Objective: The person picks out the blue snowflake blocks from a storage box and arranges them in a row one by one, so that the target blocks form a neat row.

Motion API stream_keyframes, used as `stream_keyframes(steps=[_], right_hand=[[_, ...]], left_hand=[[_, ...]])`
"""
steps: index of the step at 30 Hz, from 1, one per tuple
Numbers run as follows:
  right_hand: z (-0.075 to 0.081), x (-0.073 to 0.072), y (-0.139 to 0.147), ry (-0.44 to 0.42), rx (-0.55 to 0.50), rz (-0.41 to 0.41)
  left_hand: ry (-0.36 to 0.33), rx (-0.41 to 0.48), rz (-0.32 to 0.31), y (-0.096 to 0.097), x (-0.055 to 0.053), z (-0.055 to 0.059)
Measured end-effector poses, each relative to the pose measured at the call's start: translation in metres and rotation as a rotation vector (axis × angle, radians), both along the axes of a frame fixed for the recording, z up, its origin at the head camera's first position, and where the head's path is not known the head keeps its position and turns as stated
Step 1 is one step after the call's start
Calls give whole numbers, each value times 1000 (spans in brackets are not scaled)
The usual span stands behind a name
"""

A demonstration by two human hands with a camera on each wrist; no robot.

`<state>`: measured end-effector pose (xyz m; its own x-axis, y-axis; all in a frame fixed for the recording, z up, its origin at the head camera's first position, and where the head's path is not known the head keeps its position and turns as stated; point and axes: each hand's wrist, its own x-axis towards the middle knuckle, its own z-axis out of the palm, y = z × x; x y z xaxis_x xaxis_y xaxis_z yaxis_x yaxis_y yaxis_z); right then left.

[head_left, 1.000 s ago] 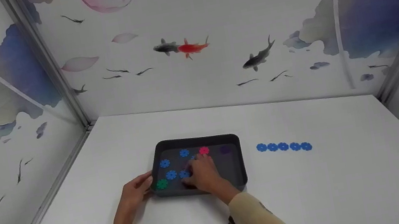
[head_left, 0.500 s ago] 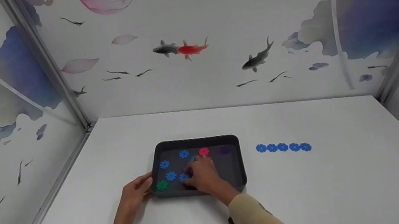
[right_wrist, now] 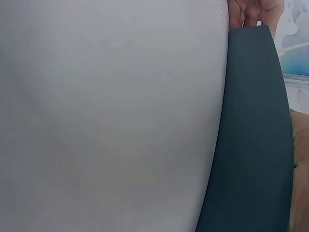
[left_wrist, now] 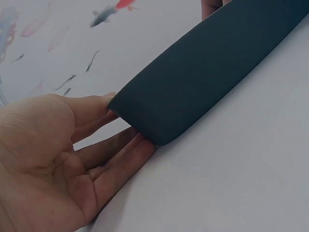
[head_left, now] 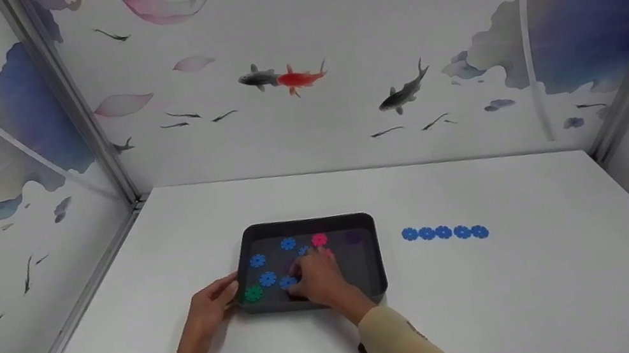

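In the head view my left hand holds the left side of a dark tray; the left wrist view shows the thumb on the rim and the other fingers against the lower edge. My right hand reaches into the tray, palm down with fingers bent. Its thumb and index finger are around a blue snowflake disc, which is partly hidden. Around it lie more blue discs, a green disc, a pink disc and a dark purple disc. The right wrist view hides the right fingertips behind the tray wall.
Right of the tray, several blue discs form a touching row on the white table. Printed wall panels enclose the table at the back and sides.
The blue disc at my right fingers has slid slightly toward the tray's near side. My left hand keeps its hold on the tray. The head view has shifted a little.
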<state>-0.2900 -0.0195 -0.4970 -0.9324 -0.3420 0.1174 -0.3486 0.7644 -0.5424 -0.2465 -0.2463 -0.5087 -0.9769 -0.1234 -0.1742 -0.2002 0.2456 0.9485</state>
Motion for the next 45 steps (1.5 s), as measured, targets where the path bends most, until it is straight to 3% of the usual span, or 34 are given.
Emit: stream_keyframes(steps=[14,24,29,36,45], right_hand=[[4,1,-2,80,90,20],[3,2,-5,99,113,-9],[1,2,-6,88,134,-26],[0,2,-3,9,100,-17],[0,2,-3,39,133,-18]], left_hand=[[-13,10,-4,-2,-1,1],[2,3,-5,-3,1,0],[6,8,3,-2,0,-1],[11,-17,-6,-1,-1,-2],[6,-22,0,-1,0,-2]])
